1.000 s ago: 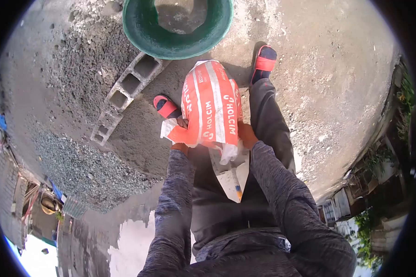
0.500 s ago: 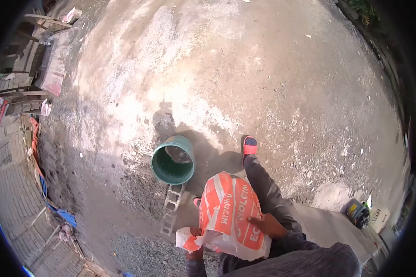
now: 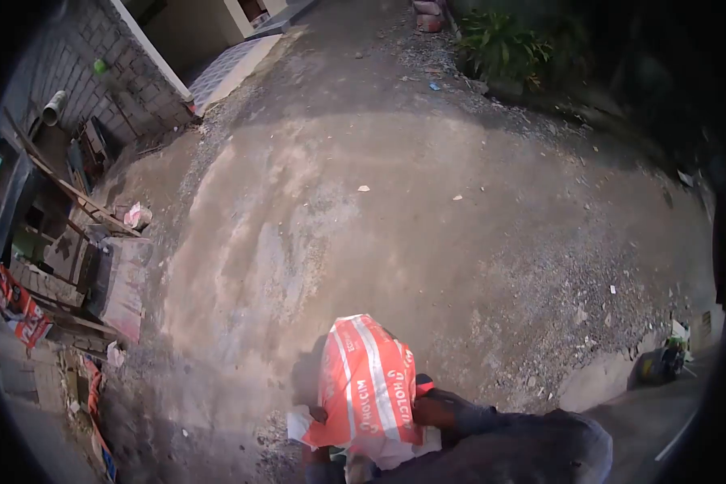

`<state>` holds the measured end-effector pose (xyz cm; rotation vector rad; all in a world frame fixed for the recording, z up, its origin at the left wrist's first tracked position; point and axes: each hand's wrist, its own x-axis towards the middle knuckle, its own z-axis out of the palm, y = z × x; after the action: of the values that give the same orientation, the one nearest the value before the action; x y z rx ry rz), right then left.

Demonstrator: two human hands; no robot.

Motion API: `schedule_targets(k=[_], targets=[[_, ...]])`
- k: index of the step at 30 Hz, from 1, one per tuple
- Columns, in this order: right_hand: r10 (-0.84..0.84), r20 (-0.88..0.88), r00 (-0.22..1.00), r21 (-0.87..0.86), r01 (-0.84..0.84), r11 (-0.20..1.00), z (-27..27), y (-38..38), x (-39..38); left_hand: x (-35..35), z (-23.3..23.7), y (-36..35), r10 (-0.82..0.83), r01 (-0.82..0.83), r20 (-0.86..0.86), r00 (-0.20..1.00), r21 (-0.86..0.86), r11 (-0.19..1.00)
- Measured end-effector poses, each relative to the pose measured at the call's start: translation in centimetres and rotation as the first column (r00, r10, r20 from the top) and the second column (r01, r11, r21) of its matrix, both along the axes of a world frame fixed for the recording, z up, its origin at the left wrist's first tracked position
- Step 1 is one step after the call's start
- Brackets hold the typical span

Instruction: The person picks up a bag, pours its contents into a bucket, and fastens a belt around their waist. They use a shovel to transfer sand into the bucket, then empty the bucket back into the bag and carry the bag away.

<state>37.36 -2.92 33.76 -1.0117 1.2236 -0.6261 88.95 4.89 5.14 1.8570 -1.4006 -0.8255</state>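
Note:
A red and white paper cement bag with printed lettering is held up in front of my body, low in the view. My left hand grips the bag's loose pale corner at its lower left. On the bag's right edge is my right hand, dark in shadow, its fingertips partly hidden by the bag. Part of a red and dark slipper shows just above that hand. The bag covers the ground where the green bucket stood, and the hollow block is out of sight too.
Packed dirt and gravel ground stretches ahead. Wooden boards and a block wall line the left side. Plants grow at the far right, with stacked sacks beside them. A dark machine stands at right.
The view has tilted up toward the far end of the road. The bag has been raised and now hides the bucket. My right hand has shifted from the bag's face to its right edge.

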Motion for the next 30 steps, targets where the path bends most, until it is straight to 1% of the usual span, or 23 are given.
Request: schedule_targets(k=[1, 2, 3, 4, 5, 6, 8, 9, 10, 12, 13, 16, 18, 20, 21, 22, 23, 24, 25, 26, 27, 29, 30], targets=[[0.348, -0.253, 0.903, -0.32, -0.418, 0.851, -11.1, 1.6, 0.4, -2.8, -1.1, -0.6, 0.016, -0.016, -0.046, 0.999, 0.007, 1.0], [0.513, -0.572, 0.64, -0.456, -0.768, 0.45, -21.0, 1.1, 1.8, -5.4, -1.6, -2.0, 0.031, -0.03, -0.092, 0.995, 0.01, 0.999], [0.511, -0.584, 0.631, -0.449, -0.775, 0.444, -23.9, -1.2, 1.3, -6.4, -2.0, -3.1, 0.048, -0.047, -0.138, 0.989, 0.013, 0.999], [0.551, -0.562, 0.616, -0.357, -0.782, 0.51, -25.5, -3.2, 1.4, -7.0, -1.6, -3.8, 0.068, -0.065, -0.174, 0.982, 0.025, 0.998], [0.588, -0.529, 0.612, -0.265, -0.777, 0.571, -26.1, -4.6, 2.6, -9.0, -2.4, -10.9, 0.085, -0.079, -0.201, 0.976, 0.038, 0.996], [0.564, -0.553, 0.614, -0.285, -0.775, 0.564, -25.9, -7.7, 3.6, -10.2, -2.3, -11.4, 0.085, -0.085, -0.238, 0.968, 0.012, 0.996], [0.356, -0.605, 0.713, -0.62, -0.701, 0.351, -24.3, -13.0, 4.1, -11.6, -2.0, -19.1, 0.093, -0.103, -0.322, 0.942, -0.016, 0.995], [0.395, -0.502, 0.769, -0.593, -0.639, 0.489, -24.2, -15.5, 4.6, -11.5, -1.1, -20.7, 0.101, -0.114, -0.363, 0.926, -0.014, 0.993], [0.395, -0.505, 0.767, -0.592, -0.641, 0.489, -24.1, -17.4, 4.8, -11.3, -0.9, -24.7, 0.113, -0.123, -0.397, 0.911, -0.001, 0.992], [0.571, -0.558, 0.602, -0.239, -0.776, 0.584, -22.3, -22.1, 4.6, -11.6, 1.5, -31.7, 0.126, -0.134, -0.462, 0.878, 0.016, 0.991], [0.549, -0.646, 0.531, -0.286, -0.834, 0.471, -19.9, -24.3, 4.6, -11.4, 2.5, -34.7, 0.135, -0.137, -0.494, 0.859, 0.032, 0.99], [0.634, -0.585, 0.505, -0.296, -0.861, 0.413, -19.6, -29.6, 5.8, -11.3, 5.7, -42.8, 0.155, -0.134, -0.562, 0.812, 0.079, 0.988], [0.631, -0.51, 0.584, -0.408, -0.81, 0.421, -19.1, -33.4, 6.1, -11.0, 7.4, -47.1, 0.158, -0.118, -0.594, 0.788, 0.107, 0.987], [0.641, -0.588, 0.494, -0.198, -0.856, 0.478, -19.2, -37.5, 7.2, -11.6, 9.1, -51.5, 0.168, -0.11, -0.626, 0.762, 0.13, 0.985], [0.634, -0.581, 0.51, -0.214, -0.848, 0.485, -20.2, -39.5, 7.8, -11.6, 9.7, -53.5, 0.173, -0.107, -0.636, 0.752, 0.141, 0.984], [0.628, -0.364, 0.688, -0.091, -0.697, 0.711, -21.3, -41.6, 8.4, -11.9, 10.2, -55.2, 0.181, -0.108, -0.646, 0.742, 0.151, 0.983], [0.53, -0.146, 0.835, 0.098, -0.521, 0.848, -22.4, -43.4, 8.9, -11.7, 10.8, -56.5, 0.195, -0.114, -0.653, 0.731, 0.165, 0.98], [0.532, -0.133, 0.836, 0.091, -0.524, 0.847, -21.9, -46.6, 8.5, -11.5, 11.3, -57.6, 0.212, -0.123, -0.663, 0.718, 0.179, 0.976], [0.68, -0.264, 0.684, -0.167, -0.727, 0.666, -21.5, -50.5, 7.7, -11.6, 11.6, -59.5, 0.234, -0.135, -0.672, 0.703, 0.196, 0.971], [0.738, -0.431, 0.519, -0.378, -0.847, 0.374, -20.5, -53.5, 7.7, -12.7, 12.7, -62.3, 0.258, -0.153, -0.674, 0.692, 0.213, 0.965], [0.728, -0.534, 0.43, -0.313, -0.9, 0.302, -21.9, -56.2, 8.5, -12.9, 13.7, -65.5, 0.258, -0.165, -0.685, 0.681, 0.199, 0.966], [0.564, -0.306, 0.767, -0.376, -0.641, 0.669, -24.5, -60.9, 9.0, -14.0, 16.4, -70.7, 0.295, -0.197, -0.701, 0.649, 0.219, 0.956], [0.635, -0.622, 0.459, -0.436, -0.876, 0.206, -21.2, -65.0, 7.9, -14.3, 17.2, -69.5, 0.345, -0.22, -0.703, 0.622, 0.266, 0.938]])
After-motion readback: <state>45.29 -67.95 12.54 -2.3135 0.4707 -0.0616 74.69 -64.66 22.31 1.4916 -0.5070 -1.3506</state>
